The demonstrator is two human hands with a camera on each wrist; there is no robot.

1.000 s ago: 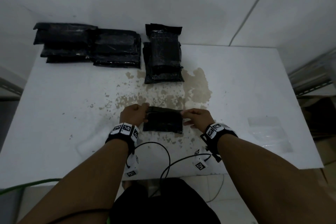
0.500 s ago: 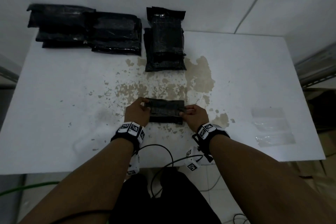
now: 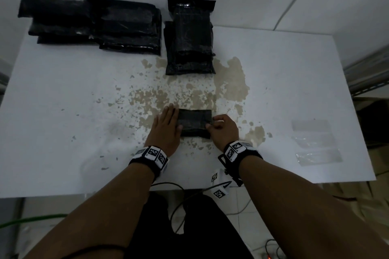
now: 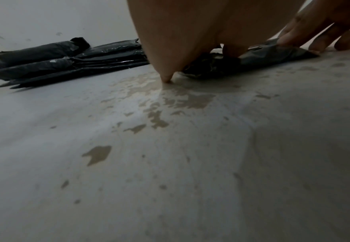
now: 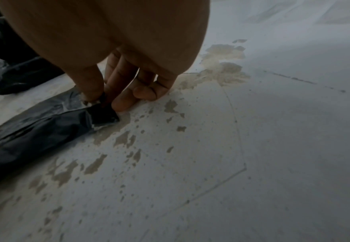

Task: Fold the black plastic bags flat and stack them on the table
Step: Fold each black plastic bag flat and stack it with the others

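Bag's [image 3: 194, 122] left end under left hand [image 3: 166, 130]

I am seeing a white table [image 3: 63, 111] with brown stains [image 3: 229, 82]. Lying on it are bag stacks [image 3: 90, 21], a folded bag [image 3: 194, 122] and a clear sleeve [image 3: 315, 143].

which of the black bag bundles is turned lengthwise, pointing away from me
The middle stack at the table's far edge: its long side runs away from you, while the left pile and the bag under your hands lie crosswise.

Table [image 3: 273, 90]: folded bag [image 3: 194, 122] near front centre; two stacks behind, left stack [image 3: 94, 23] beside centre stack [image 3: 190, 38]; clear sleeve [image 3: 315, 143] right.
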